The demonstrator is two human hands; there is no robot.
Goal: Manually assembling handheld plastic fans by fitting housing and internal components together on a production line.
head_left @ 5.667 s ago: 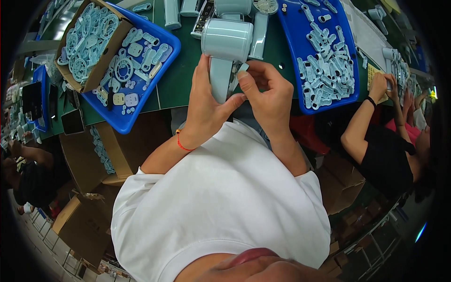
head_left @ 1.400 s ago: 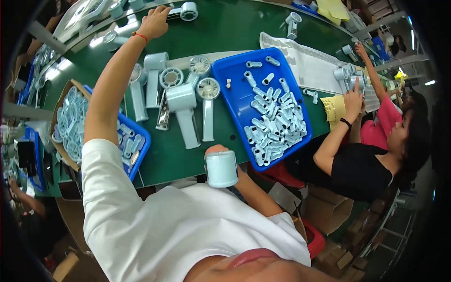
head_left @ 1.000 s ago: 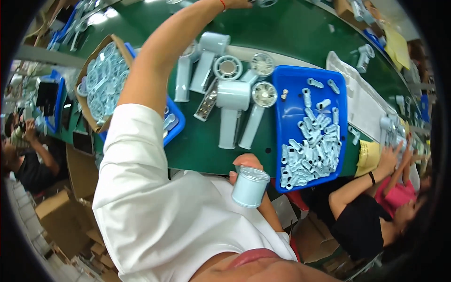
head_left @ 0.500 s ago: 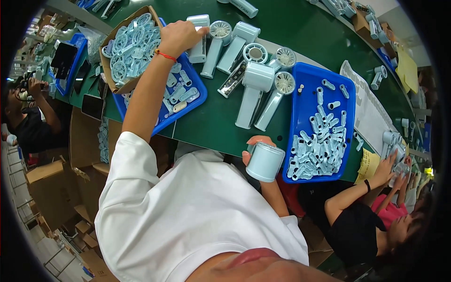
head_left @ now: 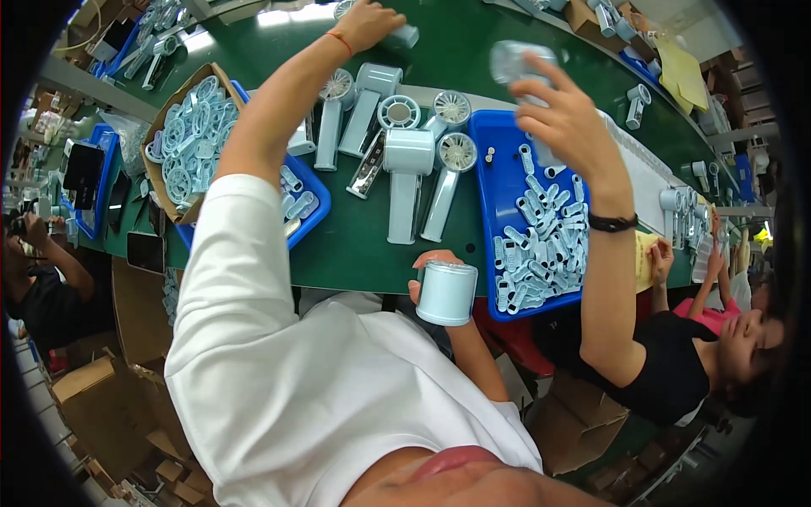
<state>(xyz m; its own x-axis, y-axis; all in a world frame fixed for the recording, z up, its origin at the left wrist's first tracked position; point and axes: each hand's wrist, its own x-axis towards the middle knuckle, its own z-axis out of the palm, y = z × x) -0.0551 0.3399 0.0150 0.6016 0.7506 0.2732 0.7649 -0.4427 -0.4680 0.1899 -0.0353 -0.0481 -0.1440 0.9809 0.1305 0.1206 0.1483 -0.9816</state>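
**Left hand [head_left: 372, 27] shifted from beside the carton [head_left: 193, 211] to the top of the frame**

A co-worker's hand [head_left: 562, 118] has also swung in over the right-hand blue tray [head_left: 497, 186], carrying a motion-blurred fan.

At top centre, a pale-blue handheld fan [head_left: 404, 36] lies just right of the person's left fingers and probably under them. Its long axis seems to slant down to the right. Blur leaves it unclear whether those fingers grip it or merely touch it; I cannot tell. The left hand is clearly the nearer one.

Well apart, at lower centre, the right hand [head_left: 435, 255] curls around the far side of a drum-headed fan [head_left: 446, 293], held off the bench near its edge.

Between the hands, the green tabletop [head_left: 342, 228] bears a close cluster of fans [head_left: 405, 186], narrowing the room there.
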